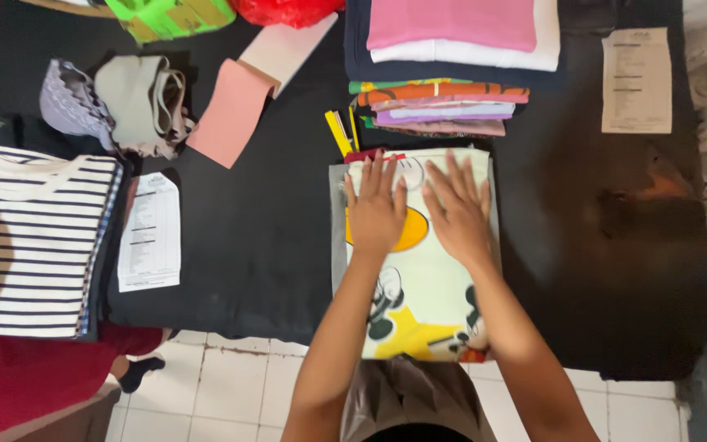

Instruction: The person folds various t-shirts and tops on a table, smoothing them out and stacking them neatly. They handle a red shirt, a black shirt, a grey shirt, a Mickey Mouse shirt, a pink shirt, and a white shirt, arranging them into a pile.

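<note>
Low in the middle of the frame, a folded cartoon-print cloth (423, 286) hangs over the near edge of the black bench (255, 245). Both hands lie flat on its far half, fingers spread, palms down — the left hand (376, 209) beside the right hand (457, 209), gripping nothing. Just beyond the fingertips sits a stack of folded clothes (443, 106), topped further up by pink and white pieces. At far left – a striped shirt (30, 237) beside a paper slip (150, 233)

Cream cloth (427, 286) with yellow-and-black cartoon print; black counter (263, 245); navy-and-white striped shirt (30, 237); pink and white folded stack (460, 33); red bag (284, 10); green packet (169, 16).
</note>
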